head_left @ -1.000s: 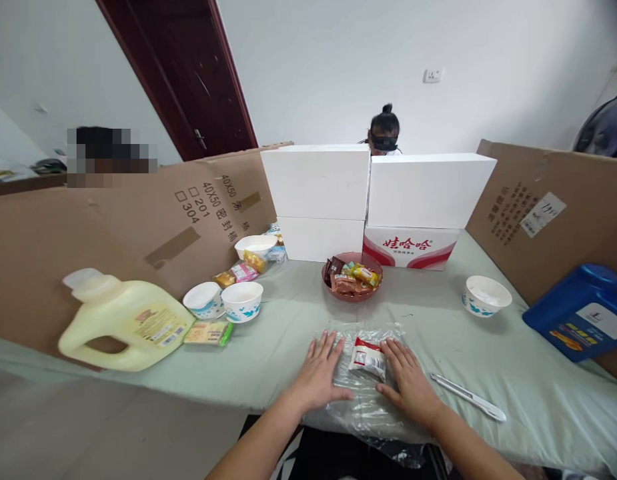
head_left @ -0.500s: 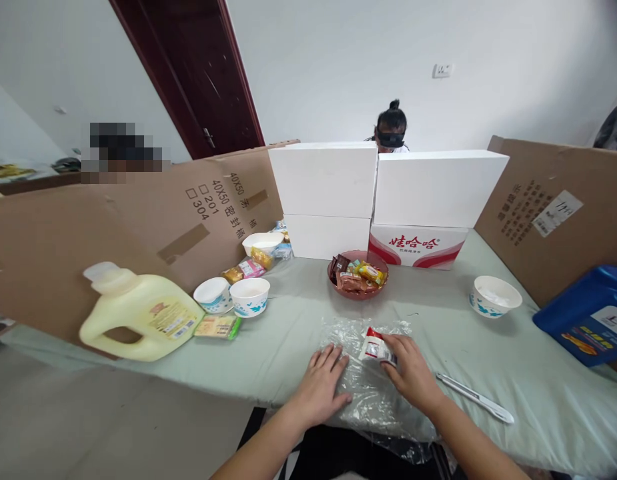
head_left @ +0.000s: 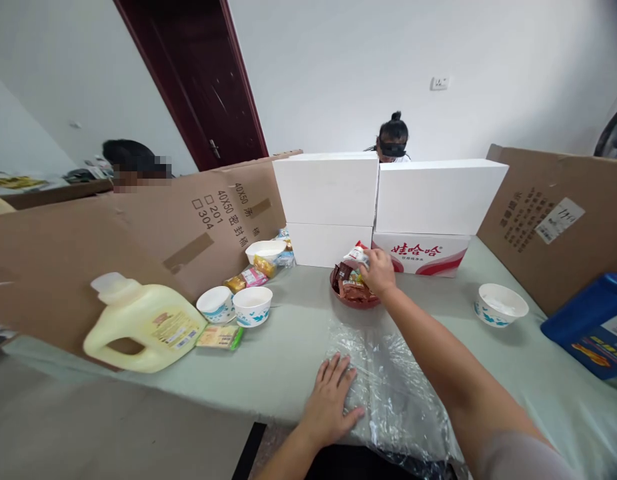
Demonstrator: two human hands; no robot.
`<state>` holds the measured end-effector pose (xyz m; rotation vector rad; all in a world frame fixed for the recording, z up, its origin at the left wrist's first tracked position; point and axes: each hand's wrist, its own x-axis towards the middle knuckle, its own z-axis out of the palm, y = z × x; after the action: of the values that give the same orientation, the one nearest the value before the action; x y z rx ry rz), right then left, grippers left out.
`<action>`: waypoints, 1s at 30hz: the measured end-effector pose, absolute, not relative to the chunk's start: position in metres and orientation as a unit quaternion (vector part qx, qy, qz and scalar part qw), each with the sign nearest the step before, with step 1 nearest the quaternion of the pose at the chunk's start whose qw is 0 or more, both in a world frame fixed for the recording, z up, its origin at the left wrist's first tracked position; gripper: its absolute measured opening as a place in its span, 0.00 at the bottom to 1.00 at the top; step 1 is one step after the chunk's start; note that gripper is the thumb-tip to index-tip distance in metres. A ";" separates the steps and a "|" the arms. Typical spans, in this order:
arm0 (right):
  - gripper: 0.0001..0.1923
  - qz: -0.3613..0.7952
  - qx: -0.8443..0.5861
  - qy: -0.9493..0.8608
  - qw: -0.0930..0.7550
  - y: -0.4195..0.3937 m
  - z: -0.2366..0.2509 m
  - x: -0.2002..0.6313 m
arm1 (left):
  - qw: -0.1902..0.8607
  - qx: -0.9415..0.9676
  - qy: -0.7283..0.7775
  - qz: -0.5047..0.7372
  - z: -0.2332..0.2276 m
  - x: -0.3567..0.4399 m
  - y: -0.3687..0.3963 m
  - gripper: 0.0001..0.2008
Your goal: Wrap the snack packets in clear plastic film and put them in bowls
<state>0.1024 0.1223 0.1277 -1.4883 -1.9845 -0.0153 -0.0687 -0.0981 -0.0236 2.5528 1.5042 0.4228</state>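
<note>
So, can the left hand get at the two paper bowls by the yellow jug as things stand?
Probably yes. The left hand lies flat on the plastic sheet, holding nothing, and the cloth between it and the paper bowls looks bare. It may be a stretch.

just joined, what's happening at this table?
A person is working bare-handed at a table. The right hand holds a small red-and-white snack packet over the reddish bowl of wrapped snacks. The left hand lies flat on the edge of a clear plastic sheet spread at the near edge. A yellow jug and paper bowls sit to the left.
</note>
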 end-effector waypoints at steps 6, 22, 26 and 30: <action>0.26 0.065 -0.556 -0.805 0.196 0.127 0.098 0.098 | 0.035 0.849 0.470 0.239 -0.029 -0.074 -0.098 0.25; 0.24 0.100 -0.317 -0.938 0.102 -0.157 -0.016 0.267 | 0.148 0.904 0.328 0.231 0.006 -0.118 -0.115 0.10; 0.12 0.186 -0.402 -0.877 0.187 -0.151 -0.009 0.251 | 0.174 0.887 0.370 0.214 0.017 -0.118 -0.105 0.09; 0.17 0.288 -0.499 -0.774 0.261 -0.143 -0.004 0.249 | 0.177 0.869 0.432 0.164 0.021 -0.116 -0.089 0.13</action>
<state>0.2486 -0.1428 -0.0045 -1.3513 -2.0954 0.7804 -0.1164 -0.0891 0.0211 2.4609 1.2218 0.4653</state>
